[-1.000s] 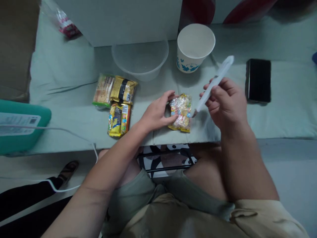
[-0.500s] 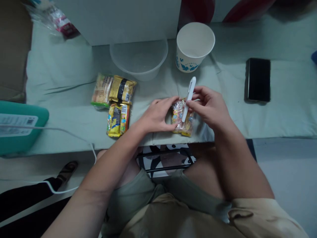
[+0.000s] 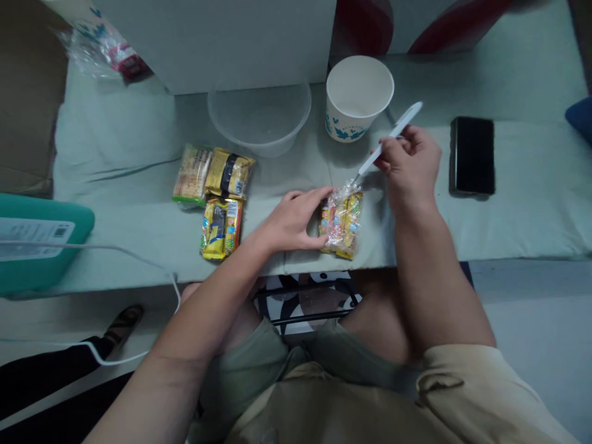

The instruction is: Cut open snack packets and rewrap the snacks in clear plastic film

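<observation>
My left hand (image 3: 298, 219) is closed around the left side of a pack of small yellow snack packets (image 3: 340, 231) in clear plastic film, with thumb and fingers pressing it on the cloth. My right hand (image 3: 411, 160) grips a slim white utility knife (image 3: 386, 147), tilted so that its tip meets the crumpled film at the pack's upper edge. The film is bunched up there. To the left lie a gold snack packet (image 3: 230, 174), a pale cracker packet (image 3: 192, 174) with green edges and a yellow snack packet (image 3: 221, 228).
A clear plastic bowl (image 3: 261, 132) and a white paper cup (image 3: 354, 120) with blue leaves stand behind, before a white box (image 3: 250, 43). A black rectangular device (image 3: 472, 155) is at right. A teal container (image 3: 44, 240) and a white cable (image 3: 134, 258) are at left.
My right hand has moved up and right with the knife, from over the pack to its upper edge, and the film is pulled up there. My left hand still grips the pack.
</observation>
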`<state>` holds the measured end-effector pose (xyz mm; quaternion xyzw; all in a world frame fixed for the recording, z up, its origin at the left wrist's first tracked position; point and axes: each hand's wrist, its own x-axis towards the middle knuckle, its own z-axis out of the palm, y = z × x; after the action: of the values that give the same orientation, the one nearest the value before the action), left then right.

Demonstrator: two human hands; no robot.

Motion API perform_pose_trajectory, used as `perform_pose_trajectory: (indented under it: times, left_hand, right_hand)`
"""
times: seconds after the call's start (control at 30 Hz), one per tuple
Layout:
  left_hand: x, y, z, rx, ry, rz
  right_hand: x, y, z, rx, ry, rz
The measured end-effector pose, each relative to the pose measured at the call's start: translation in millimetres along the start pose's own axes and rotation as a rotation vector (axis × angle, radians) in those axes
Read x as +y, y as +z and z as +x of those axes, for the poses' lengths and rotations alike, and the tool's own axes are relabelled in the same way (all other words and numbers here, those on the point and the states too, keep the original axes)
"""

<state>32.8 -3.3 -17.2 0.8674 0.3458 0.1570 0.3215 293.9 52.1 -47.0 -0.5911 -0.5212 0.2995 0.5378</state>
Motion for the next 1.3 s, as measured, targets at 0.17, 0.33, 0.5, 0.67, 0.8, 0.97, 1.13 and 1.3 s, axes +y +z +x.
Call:
perform_pose_trajectory:
  times: [0.17,0.33,0.5,0.67,0.8,0.97,1.13,1.3]
  left_hand:
    - [-0.7,2.4,-0.9,0.040,0.017,0.019]
    - [-4.8,5.4,1.7,0.201,-0.061,0.032]
    - [-2.7,-1.1,3.0,0.342,-0.148,-0.004]
    - [5.8,-9.4,-0.1,0.542,-0.274,-0.043]
    - [-4.2,-7.3,-4.2,0.636,-0.381,-0.225]
    - [-28.4,-6.8,-9.8,0.706,-0.433,-0.390]
    - [-41.1,-19.0,-17.3,0.779,-0.443,-0.270]
    - [-52.3,-32.6,-23.7,0.859,-0.421,-0.135]
  right_hand:
    - [-17.2,-26.2,-7.5,0.309,-0.049,-0.090]
    - [-39.1,-23.3,-30.6,0.070,-0.201,-0.518]
    - [-46.3,-14.5,-33.2,-0.072,-0.073,-0.727]
    - [-68.8,-13.9,-47.0,-0.073,-0.162,-0.635]
    - [-85.8,-8.0,-80.4,-0.384,-0.321,-0.425]
    - [-77.1,-6.4,-98.1,-0.594,-0.351,-0.555]
    - [-72.6,-13.1,-92.6,-0.442,-0.373,-0.522]
    - [-79.6,-10.2,-89.9,-0.278,-0.376,-0.461]
